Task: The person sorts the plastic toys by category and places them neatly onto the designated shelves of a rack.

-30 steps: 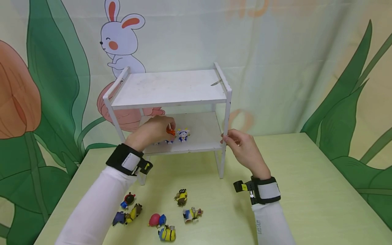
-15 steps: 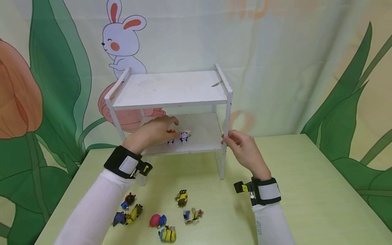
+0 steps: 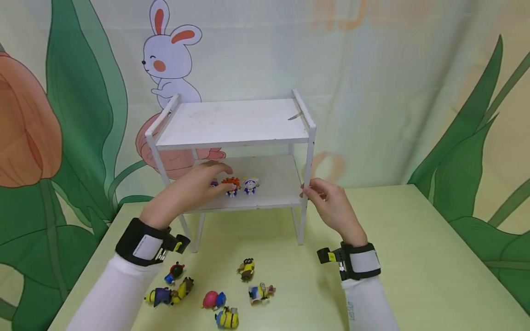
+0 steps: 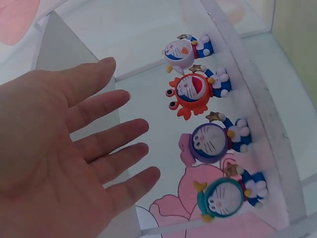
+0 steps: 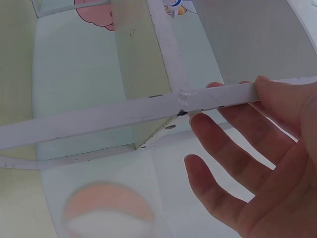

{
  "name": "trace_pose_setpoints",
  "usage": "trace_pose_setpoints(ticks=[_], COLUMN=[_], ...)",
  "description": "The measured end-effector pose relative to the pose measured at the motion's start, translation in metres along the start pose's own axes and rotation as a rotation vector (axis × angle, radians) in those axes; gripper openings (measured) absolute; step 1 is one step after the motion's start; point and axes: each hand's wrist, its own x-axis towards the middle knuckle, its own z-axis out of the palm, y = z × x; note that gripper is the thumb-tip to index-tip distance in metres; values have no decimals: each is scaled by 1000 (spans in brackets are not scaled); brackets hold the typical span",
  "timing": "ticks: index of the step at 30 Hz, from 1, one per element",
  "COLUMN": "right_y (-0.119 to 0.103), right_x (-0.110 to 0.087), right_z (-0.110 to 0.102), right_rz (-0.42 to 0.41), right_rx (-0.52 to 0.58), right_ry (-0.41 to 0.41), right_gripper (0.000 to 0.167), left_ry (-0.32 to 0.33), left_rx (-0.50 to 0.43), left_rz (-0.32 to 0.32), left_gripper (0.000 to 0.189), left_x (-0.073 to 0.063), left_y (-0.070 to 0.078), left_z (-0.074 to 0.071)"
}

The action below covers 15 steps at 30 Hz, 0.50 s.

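My left hand (image 3: pixel 192 186) has its fingers extended and spread beside the lower shelf (image 3: pixel 275 177) of a white two-tier rack, holding nothing. Close to it, several small Doraemon figurines stand in a row near the shelf's front edge. In the left wrist view they wear a white hood (image 4: pixel 179 53), an orange crab hood (image 4: pixel 195 94), a purple hood (image 4: pixel 210 143) and a teal hood (image 4: pixel 225 198). In the head view the hand hides part of the row. My right hand (image 3: pixel 331 202) grips the rack's right front post (image 5: pixel 99 115) between thumb and fingers, level with the lower shelf.
On the table in front of the rack lie several toy figures: a minion with goggles (image 3: pixel 246 270), a blue-white one (image 3: pixel 260 293), a yellow-blue one (image 3: pixel 227 318), a pink-headed one (image 3: pixel 213 299) and others at left (image 3: pixel 175 272). A printed curtain (image 3: pixel 381 92) hangs behind.
My left hand has let go of the crab-hooded figurine and drawn back to the left, fingers opening, leaving it standing on the shelf. My right hand keeps its grip on the post.
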Motion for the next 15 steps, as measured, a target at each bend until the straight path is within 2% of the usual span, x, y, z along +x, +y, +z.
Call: trace_pose_setpoints(ticks=[8, 15], right_y=[-1, -1], right_x=[1, -1], right_z=[0, 0], right_rz=[-17, -8], right_rx=[-11, -3], right_ry=[2, 2], right_gripper=[21, 21], left_ry=[61, 225], left_rx=[1, 18], left_rz=[37, 101], left_gripper=[33, 23], left_x=[-33, -61], left_y=[-4, -10], left_z=[-5, -3])
